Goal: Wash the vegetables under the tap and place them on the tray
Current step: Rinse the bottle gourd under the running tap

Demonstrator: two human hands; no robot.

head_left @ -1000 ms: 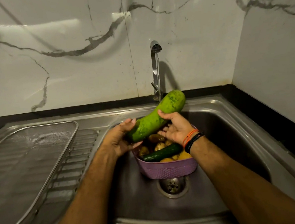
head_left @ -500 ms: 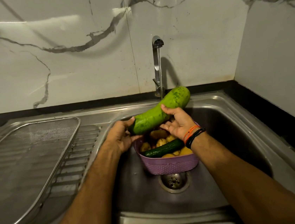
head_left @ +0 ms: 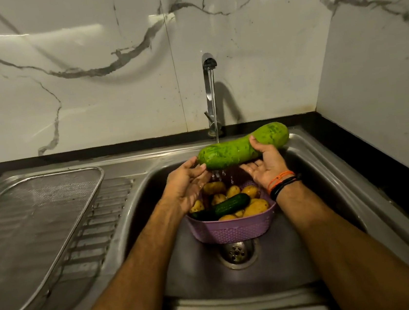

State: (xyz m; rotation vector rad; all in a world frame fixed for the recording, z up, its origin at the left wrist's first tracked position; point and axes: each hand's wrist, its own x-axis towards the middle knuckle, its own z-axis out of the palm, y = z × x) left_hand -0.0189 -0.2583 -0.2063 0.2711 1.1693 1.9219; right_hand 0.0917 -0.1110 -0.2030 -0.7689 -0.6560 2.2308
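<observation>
**Gourd held under the running tap**

Nearest the camera, the drain (head_left: 237,252) lay bare in the sink (head_left: 334,186), and just behind it sat a purple basket (head_left: 232,229) of potatoes (head_left: 255,207) and a dark cucumber (head_left: 230,204); placed there, it probably let rinse water fall through onto the unwashed lot and away.

Above the basket, both hands carried a long green gourd (head_left: 233,151) almost level. The left hand (head_left: 185,185) was at its near end, fingers fairly straight and loosely spread, their tips touching the rounded end, seemingly to steady or rub it rather than clasp it. The right hand (head_left: 266,163) cupped it from beneath, palm up, with the thumb curled over the top, so this hand took the weight.

The stream from the tap (head_left: 210,90) struck the gourd near its middle and dripped into the basket.

Left of the sink, the tray (head_left: 55,238) lay on the draining board (head_left: 107,206), holding no vegetables yet. The washing looked to be at its start.
</observation>
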